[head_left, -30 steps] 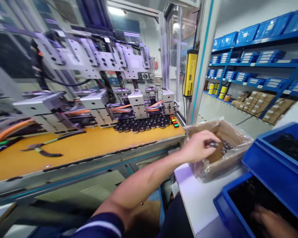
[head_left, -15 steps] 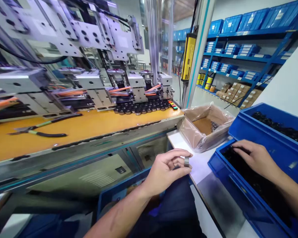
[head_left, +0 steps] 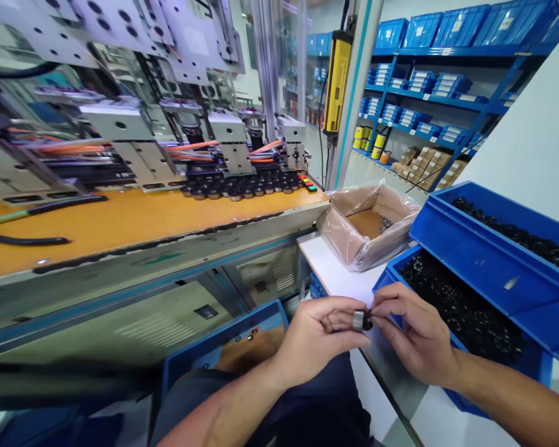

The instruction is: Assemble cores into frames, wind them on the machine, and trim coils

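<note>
Between the fingers of my left hand [head_left: 323, 332] is a small silvery metal ring [head_left: 358, 320]. My right hand [head_left: 412, 329] pinches a small black part [head_left: 368, 320] against the ring's right side; the fingertips of both hands nearly meet there. Behind my right hand lies a blue bin [head_left: 461, 304] full of black parts, and a second blue bin [head_left: 494, 273] of black parts stands above it.
A plastic-lined carton [head_left: 354, 245] stands on the white table. On the machine's orange ledge [head_left: 168, 217] are rows of black-and-metal rings [head_left: 235, 189] and pliers [head_left: 28, 239]. A blue bin [head_left: 279, 310] sits low by my legs.
My right hand has come out of the bin of black parts and moved left to my left hand, with a black part in its fingers. The view has shifted to the right.
</note>
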`<state>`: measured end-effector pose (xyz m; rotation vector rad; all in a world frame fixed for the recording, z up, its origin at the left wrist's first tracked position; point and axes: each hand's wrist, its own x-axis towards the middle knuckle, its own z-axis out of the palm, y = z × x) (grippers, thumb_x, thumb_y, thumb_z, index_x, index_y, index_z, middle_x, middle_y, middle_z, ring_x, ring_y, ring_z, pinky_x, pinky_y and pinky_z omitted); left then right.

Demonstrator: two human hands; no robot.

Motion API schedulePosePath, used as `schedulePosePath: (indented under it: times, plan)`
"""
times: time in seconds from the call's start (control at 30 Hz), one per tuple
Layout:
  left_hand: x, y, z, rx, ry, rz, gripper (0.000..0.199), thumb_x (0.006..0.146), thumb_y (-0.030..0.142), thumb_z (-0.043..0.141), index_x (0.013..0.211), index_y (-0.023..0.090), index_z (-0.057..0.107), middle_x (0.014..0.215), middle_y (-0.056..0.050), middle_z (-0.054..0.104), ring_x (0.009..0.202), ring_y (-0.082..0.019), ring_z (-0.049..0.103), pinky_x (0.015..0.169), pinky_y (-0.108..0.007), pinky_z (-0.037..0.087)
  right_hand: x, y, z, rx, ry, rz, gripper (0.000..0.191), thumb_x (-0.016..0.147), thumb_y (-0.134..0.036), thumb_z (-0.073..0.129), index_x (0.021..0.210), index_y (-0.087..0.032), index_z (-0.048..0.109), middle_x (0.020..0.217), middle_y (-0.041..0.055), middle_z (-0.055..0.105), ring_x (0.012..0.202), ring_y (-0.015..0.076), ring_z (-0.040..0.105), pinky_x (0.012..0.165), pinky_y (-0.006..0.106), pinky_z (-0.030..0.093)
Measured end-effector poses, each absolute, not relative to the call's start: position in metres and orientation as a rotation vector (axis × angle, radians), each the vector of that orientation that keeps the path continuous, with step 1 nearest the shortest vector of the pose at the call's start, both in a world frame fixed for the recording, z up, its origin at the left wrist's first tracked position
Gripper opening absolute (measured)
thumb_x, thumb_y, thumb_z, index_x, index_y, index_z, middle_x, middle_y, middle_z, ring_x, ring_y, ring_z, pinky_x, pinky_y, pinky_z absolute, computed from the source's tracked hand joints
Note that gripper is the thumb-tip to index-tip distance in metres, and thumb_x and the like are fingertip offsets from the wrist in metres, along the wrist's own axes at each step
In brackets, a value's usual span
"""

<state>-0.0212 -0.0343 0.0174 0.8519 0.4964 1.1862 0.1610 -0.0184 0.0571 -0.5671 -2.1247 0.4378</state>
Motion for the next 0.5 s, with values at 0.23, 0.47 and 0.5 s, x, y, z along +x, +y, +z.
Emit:
schedulePosePath:
  times: [0.23, 0.47, 0.5]
  plan:
    - [-0.012, -0.030, 0.009, 0.754, 0.469, 1.135, 0.035, 0.059, 0.007, 0.089, 0.091, 0.015, 0.077, 0.080, -0.002, 0.079, 0.071, -0.011, 0.075, 0.072, -0.018, 0.061, 0.166, -0.019, 0.053, -0.557, -2.151, 0.388, 0.034, 0.090, 0.000, 0.048, 0.121, -0.012, 0.057, 0.096, 0.0077, 0.053, 0.086, 0.0133, 0.057, 0.070, 0.024, 0.054]
    - [-0.008, -0.031, 0.002, 0.681, 0.489, 1.253, 0.034, 0.061, 0.007, 0.088, 0.092, 0.017, 0.076, 0.081, -0.002, 0.080, 0.073, -0.011, 0.075, 0.072, -0.018, 0.061, 0.169, -0.019, 0.047, -0.570, -2.187, 0.108, 0.027, 0.086, 0.002, 0.056, 0.110, -0.011, 0.058, 0.095, 0.0101, 0.058, 0.087, 0.0160, 0.060, 0.070, 0.027, 0.056]
    - [-0.007, -0.031, 0.003, 0.688, 0.476, 1.268, 0.034, 0.062, 0.006, 0.087, 0.091, 0.018, 0.077, 0.083, -0.002, 0.080, 0.074, -0.011, 0.075, 0.073, -0.017, 0.061, 0.168, -0.019, 0.046, -0.568, -2.191, 0.090, 0.025, 0.085, 0.001, 0.058, 0.108, -0.011, 0.059, 0.094, 0.0103, 0.059, 0.086, 0.0165, 0.061, 0.069, 0.028, 0.057]
